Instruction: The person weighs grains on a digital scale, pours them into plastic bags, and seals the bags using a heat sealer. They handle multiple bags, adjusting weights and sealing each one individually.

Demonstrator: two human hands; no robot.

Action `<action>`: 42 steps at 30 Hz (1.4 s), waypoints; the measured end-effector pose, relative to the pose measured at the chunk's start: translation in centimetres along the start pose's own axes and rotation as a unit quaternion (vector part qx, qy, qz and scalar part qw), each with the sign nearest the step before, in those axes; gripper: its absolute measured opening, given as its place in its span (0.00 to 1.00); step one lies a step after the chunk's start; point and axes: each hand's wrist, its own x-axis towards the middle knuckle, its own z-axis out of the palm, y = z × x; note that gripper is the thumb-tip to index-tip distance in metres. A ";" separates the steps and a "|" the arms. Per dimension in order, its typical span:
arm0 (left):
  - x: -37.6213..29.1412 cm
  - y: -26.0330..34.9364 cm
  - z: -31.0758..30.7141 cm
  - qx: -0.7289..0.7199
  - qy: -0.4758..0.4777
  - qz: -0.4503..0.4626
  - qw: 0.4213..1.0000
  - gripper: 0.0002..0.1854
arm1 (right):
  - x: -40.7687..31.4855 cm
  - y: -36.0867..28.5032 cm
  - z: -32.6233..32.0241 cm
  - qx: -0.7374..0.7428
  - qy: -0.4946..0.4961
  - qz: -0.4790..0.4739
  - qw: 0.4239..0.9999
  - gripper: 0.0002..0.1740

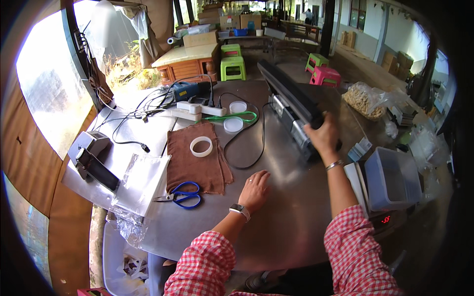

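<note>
On the metal table [237,236] stands a long black and silver machine [292,122], which looks like a vacuum sealer. Its black lid [290,90] is tilted up. My right hand [324,137] grips the near end of that lid, thumb on the front side. Palm down on the table, left of the machine, lies my left hand [254,190], holding nothing. A black power cord [263,137] loops between that hand and the machine. Left of my left hand are blue-handled scissors [187,195] and a brown cloth [194,166] with a roll of tape [201,147] on it.
A power strip [200,110] with tangled cables stands farther back. Clear plastic bags [139,181] and a black-handled device [97,170] lie left. A plastic bin [392,177] sits on a scale [385,221] at right. Beyond it is a bag of peanuts [363,101].
</note>
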 end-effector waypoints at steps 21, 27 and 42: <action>3.2 6.8 -2.9 -0.435 0.170 -0.158 0.870 0.16 | -10.6 3.4 -4.1 0.055 -0.094 0.132 0.985 0.06; -0.3 3.0 -7.6 -0.393 0.090 -0.195 0.894 0.12 | -19.8 4.4 -6.1 0.115 -0.244 0.225 0.936 0.17; -3.8 -2.1 -15.7 -0.375 0.096 -0.361 0.848 0.22 | -25.7 2.9 -15.2 0.158 -0.005 0.162 0.974 0.28</action>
